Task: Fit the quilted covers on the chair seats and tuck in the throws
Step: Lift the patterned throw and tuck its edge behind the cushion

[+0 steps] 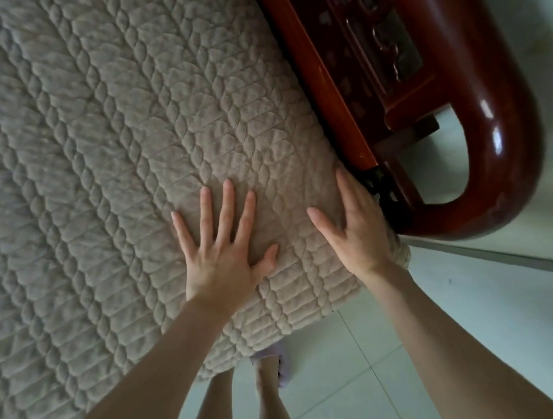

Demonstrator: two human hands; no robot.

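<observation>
A beige quilted cover (96,154) with a stitched leaf pattern lies spread over a wide seat and fills most of the view. My left hand (224,249) rests flat on it near the front right corner, fingers spread, holding nothing. My right hand (355,221) lies along the cover's right edge, palm against the fabric, thumb apart; its fingers run down beside the dark red wooden armrest (485,116), partly hidden. The cover's front edge hangs over the seat front.
The carved, glossy wooden armrest curves around at the right. Pale floor tiles (469,308) lie below and to the right. My legs and a lilac slipper (280,364) stand close under the seat's front edge.
</observation>
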